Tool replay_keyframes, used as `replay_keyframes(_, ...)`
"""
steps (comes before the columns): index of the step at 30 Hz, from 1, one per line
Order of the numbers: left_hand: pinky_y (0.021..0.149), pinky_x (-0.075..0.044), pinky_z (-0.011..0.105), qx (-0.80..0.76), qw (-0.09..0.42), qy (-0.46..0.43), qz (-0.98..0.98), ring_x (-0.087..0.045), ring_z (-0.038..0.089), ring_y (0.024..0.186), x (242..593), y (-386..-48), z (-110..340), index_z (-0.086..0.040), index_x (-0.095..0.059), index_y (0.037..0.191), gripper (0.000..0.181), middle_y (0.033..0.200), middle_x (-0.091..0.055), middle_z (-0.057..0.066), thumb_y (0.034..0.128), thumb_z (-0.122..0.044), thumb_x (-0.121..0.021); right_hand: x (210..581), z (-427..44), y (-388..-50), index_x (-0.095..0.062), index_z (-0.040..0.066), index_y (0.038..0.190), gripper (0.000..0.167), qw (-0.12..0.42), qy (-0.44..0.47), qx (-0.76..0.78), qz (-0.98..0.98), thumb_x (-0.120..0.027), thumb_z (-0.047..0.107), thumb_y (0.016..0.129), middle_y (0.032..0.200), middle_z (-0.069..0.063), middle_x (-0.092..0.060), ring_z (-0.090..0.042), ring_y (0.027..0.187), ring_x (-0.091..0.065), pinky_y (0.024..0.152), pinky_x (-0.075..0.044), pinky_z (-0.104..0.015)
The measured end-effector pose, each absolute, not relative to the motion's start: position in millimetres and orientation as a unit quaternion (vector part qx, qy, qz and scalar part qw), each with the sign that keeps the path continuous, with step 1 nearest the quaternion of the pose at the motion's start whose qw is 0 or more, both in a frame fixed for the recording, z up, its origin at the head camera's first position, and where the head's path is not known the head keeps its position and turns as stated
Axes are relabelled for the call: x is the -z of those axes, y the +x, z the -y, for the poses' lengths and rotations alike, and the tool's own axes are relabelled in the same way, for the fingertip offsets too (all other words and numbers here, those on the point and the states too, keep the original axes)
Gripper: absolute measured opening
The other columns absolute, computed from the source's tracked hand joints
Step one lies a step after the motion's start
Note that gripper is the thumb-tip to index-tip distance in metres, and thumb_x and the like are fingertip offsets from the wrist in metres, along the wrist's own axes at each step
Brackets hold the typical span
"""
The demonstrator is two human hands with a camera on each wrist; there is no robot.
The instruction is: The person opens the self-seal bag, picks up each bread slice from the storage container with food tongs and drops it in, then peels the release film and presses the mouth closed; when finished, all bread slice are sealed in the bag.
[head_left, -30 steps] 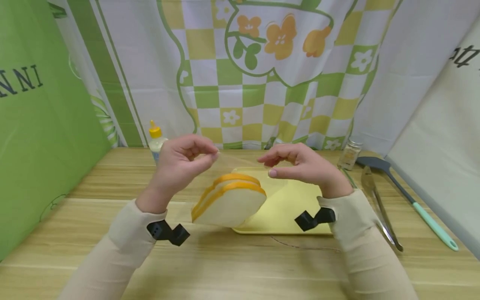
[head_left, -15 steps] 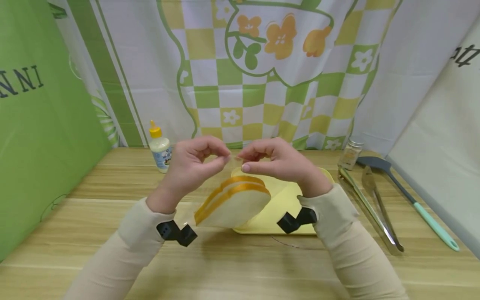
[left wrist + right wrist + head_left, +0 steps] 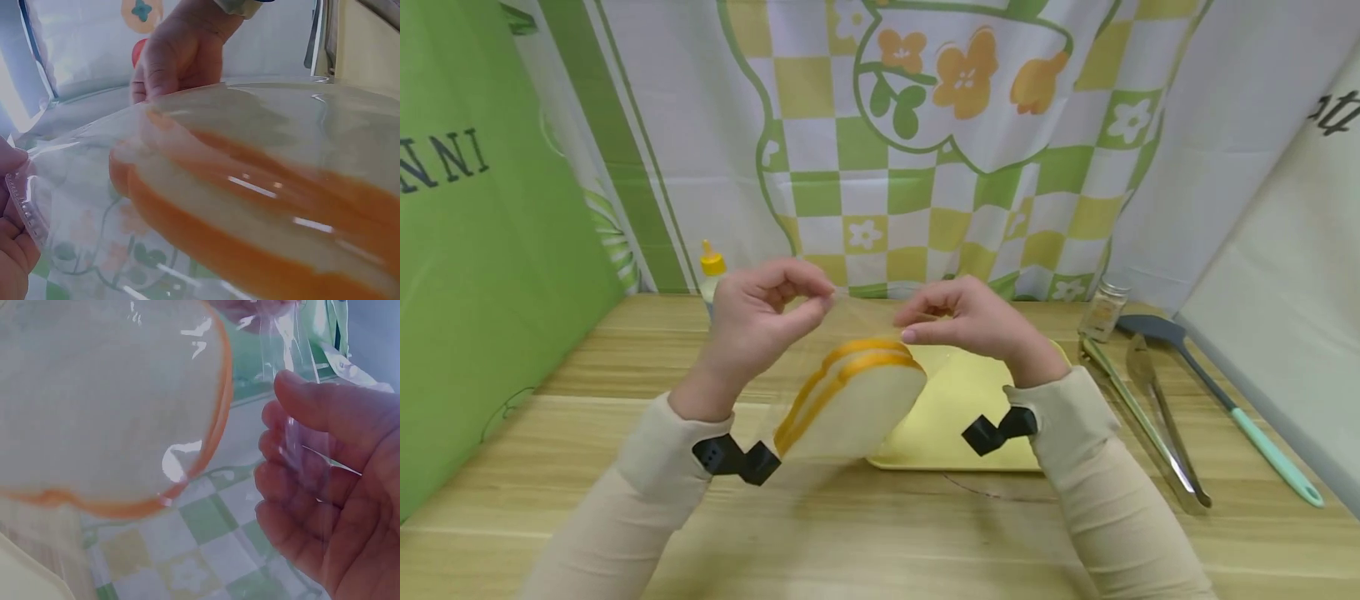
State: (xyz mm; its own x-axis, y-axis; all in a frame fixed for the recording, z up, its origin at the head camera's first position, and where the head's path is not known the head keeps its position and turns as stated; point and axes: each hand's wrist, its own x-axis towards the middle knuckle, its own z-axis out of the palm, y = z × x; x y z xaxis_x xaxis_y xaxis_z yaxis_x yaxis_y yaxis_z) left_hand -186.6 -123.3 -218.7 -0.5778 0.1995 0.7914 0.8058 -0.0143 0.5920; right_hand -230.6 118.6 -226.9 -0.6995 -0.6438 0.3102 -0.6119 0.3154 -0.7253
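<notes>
Two slices of bread [image 3: 853, 404] with orange crusts hang tilted inside a clear plastic bag [image 3: 868, 310], above the table. My left hand [image 3: 752, 325] pinches one corner of the bag's upper edge between thumb and fingertips. At the other side my right hand [image 3: 973, 325] holds that edge, its thumb in front and curled fingers behind the film, as the right wrist view shows with the bread [image 3: 112, 394] beside it. The left wrist view shows the crusts [image 3: 206, 234] through shiny film. Behind the bread lies a pale yellow tray [image 3: 977, 400], partly covered by the right hand.
A squeeze bottle with a yellow cap [image 3: 712, 264] stands behind my left hand, mostly hidden. On the right are a glass jar [image 3: 1105, 308], metal tongs [image 3: 1150, 425] and a spatula with a mint handle [image 3: 1273, 454]. Fabric curtains surround the wooden table [image 3: 625, 492].
My hands came close together half a second ago and are apart again now, with the film stretched between them. The bread in its bag has swung slightly left. The bottle is again mostly covered.
</notes>
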Motion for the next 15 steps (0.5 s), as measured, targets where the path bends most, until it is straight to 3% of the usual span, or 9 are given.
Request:
replay_keyframes(8,0.058,-0.049,0.018,0.627,0.289,-0.35,0.634,-0.061,0.01,0.067,215,-180,145,-0.003,-0.069,0.075,0.026,0.078,-0.067,-0.002,0.0715,0.021,-0.061,233,-119,-238,-0.07,-0.001,0.092,0.011,0.034,-0.36,0.451,-0.816,-0.067,0.006,0.083,0.092,-0.009,-0.069,-0.013,0.085,-0.06,0.074,-0.05,-0.028)
replay_keyframes(12,0.049,-0.042,0.016,0.642,0.304,-0.318,0.629,-0.058,0.009,0.06,216,-176,158,-0.002,-0.07,0.075,0.023,0.077,-0.068,-0.001,0.0724,0.019,-0.062,238,-117,-242,-0.068,-0.004,0.091,0.011,0.042,-0.354,0.471,-0.807,-0.065,0.004,0.085,0.086,-0.004,-0.068,-0.011,0.079,-0.059,0.072,-0.049,-0.027)
replay_keyframes(15,0.049,-0.043,0.016,0.65,0.31,-0.296,0.628,-0.057,0.01,0.058,220,-174,169,-0.004,-0.07,0.074,0.025,0.075,-0.068,0.0,0.0721,0.02,-0.062,242,-113,-244,-0.066,-0.005,0.09,0.01,0.043,-0.362,0.485,-0.795,-0.063,0.004,0.086,0.08,0.0,-0.066,-0.01,0.073,-0.054,0.069,-0.047,-0.025)
